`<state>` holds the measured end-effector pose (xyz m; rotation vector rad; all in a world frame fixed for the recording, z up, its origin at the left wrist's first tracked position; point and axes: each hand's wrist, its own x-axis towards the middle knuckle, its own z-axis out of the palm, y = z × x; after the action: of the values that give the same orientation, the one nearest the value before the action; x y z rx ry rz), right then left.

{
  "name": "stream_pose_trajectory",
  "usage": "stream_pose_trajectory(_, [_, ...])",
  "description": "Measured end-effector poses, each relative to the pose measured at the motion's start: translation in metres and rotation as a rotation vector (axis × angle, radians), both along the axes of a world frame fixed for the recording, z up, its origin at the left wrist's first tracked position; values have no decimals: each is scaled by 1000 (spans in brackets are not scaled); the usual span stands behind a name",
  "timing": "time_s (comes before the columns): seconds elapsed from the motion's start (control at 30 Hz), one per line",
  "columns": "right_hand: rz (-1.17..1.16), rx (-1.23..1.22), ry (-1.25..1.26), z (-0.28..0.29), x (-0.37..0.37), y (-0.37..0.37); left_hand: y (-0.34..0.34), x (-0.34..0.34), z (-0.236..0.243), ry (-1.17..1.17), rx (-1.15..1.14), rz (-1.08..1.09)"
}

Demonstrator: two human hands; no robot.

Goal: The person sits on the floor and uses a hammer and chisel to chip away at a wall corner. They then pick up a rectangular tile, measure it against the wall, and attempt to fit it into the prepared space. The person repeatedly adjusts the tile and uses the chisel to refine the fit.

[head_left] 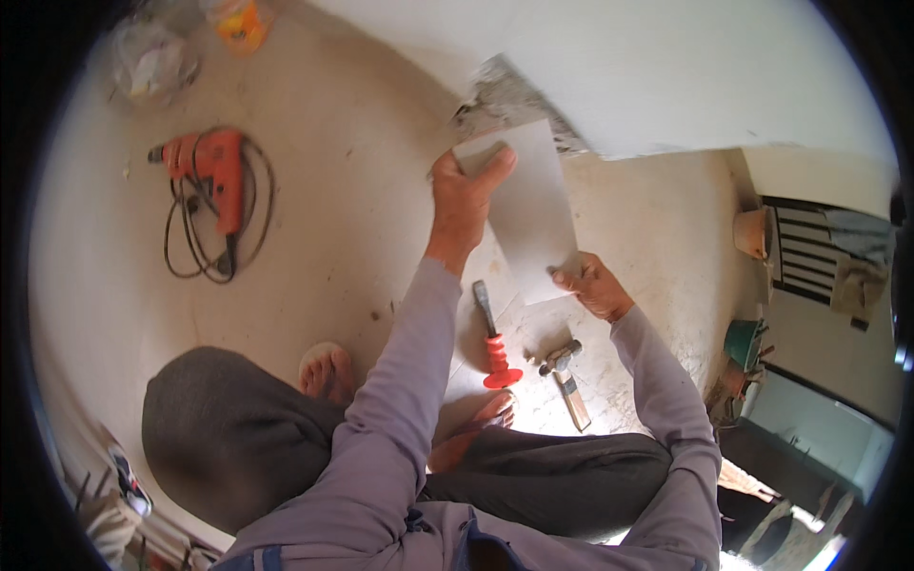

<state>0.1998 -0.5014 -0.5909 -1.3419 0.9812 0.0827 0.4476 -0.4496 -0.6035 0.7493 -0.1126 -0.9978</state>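
L hand (464,205) at 11 o'clock, R hand (600,287) at 5, grip holding pale-grey rect. tile (529,217); thumb slip could chip it.

A pale, speckled floor (357,205) is stretching out widely and meeting a white wall (705,86) at the upper right. At the far right a dark barred frame (804,251) is showing, and bright light (611,385) is washing over the floor right of centre.
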Motion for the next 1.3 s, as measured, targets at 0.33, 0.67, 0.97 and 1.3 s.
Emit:
stream_pose_trajectory(0.33, [-2,-146,-223,69,10,16,33,-15,137,-615,-435,-71])
stream_pose_trajectory(0.67, [79,-507,-88,122,13,34,65,-33,196,-988,-511,-285])
stream_pose_trajectory(0.97, [20,-564,-344,196,-11,31,58,-21,188,-1183,-199,-325])
stream_pose_trajectory(1.3, [-255,-541,157,-6,-87,107,37,-14,118,-787,-279,-554])
